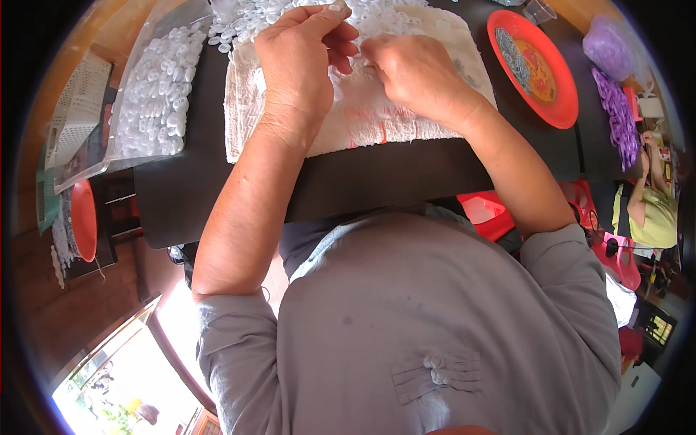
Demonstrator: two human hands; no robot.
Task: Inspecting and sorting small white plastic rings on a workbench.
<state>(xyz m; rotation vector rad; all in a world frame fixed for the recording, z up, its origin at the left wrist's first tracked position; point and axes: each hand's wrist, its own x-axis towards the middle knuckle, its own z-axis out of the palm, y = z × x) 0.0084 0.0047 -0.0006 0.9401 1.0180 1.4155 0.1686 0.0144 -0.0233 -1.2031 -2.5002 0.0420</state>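
Observation:
Above a pale towel (406, 130) on the dark table, my left hand (301, 61) is raised with its fingers curled in and its thumb against them. What it holds, if anything, is too small to make out. My right hand (417, 72) is closed beside it, fingertips pinched and turned toward the left hand. A small gap separates the two hands. Just beyond them lies a heap of small white plastic pieces (243, 22), round and ring-like, reaching onto the towel's far side.
A clear plastic bin (119, 148) on the left holds many similar white pieces (159, 94). On the right, a red oval plate (562, 101) carries thin grey metal pieces (513, 58). Beyond it are a purple bag (609, 47) and purple strung pieces (616, 119). Another person (652, 206) sits at far right.

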